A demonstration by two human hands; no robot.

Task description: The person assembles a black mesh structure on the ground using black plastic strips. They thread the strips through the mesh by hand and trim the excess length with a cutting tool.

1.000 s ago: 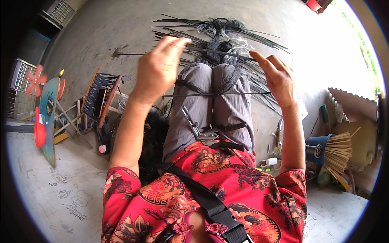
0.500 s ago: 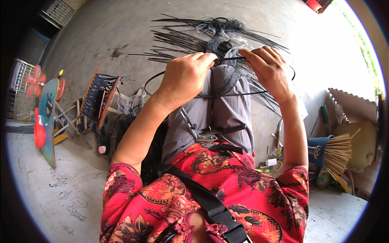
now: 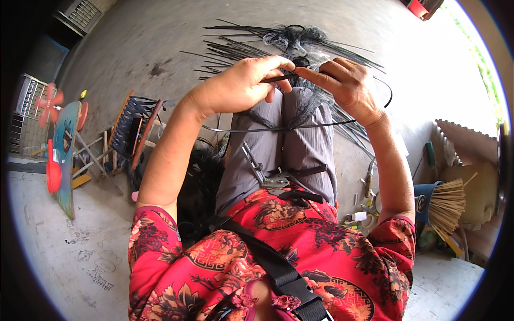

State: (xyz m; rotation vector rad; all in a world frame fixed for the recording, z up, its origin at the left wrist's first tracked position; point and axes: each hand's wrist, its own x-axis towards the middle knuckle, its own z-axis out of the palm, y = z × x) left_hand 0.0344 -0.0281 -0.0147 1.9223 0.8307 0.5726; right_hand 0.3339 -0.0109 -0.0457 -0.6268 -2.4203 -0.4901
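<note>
Above the knee end of the grey trousers (image 3: 310, 150), one black strip (image 3: 277, 78) is held up between two hands. Held length found right at the fingertips of both, neither being nearer; long axis set crosswise to the trousers, tilted slightly up toward the right. By the left hand (image 3: 238, 84) it is kept between fingers set narrow; by the right hand (image 3: 349, 88) it seems to be pinched under the outstretched forefinger, thumb hidden. Right of the trousers, a length is bowed out past that hand; another is stretched across them, the join at left not made out.

Counts: one metal tool (image 3: 274, 182), rested at the waist end of the trousers. Two strip heaps (image 3: 296, 36), laid beyond the knees; single strips not countable. One blue bucket (image 3: 426, 199), filled with sticks (image 3: 447, 203), right of the trousers. One webbed rack (image 3: 122, 116), left of them.
</note>
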